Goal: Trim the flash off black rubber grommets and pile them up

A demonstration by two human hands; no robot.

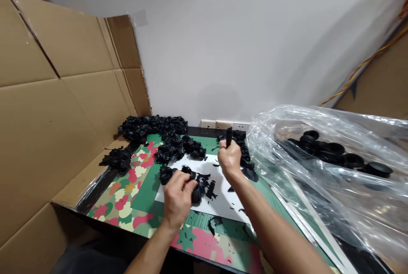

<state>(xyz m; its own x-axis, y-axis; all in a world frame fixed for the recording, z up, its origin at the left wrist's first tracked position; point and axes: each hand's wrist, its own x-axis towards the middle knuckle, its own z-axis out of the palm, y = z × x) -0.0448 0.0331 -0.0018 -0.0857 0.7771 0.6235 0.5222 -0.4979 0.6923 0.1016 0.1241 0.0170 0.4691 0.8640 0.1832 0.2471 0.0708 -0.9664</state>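
So L hand has a black part pinched btwn thumb & fingers over the white sheet, black scraps right beside it. R hand is clenched round a black stick-like thing poking up, w/ a black pile near it

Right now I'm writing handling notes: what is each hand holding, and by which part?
The right hand holds a black strip-like object by its lower part, upper end protruding; the left hand, a black piece, its exact holding point hidden.
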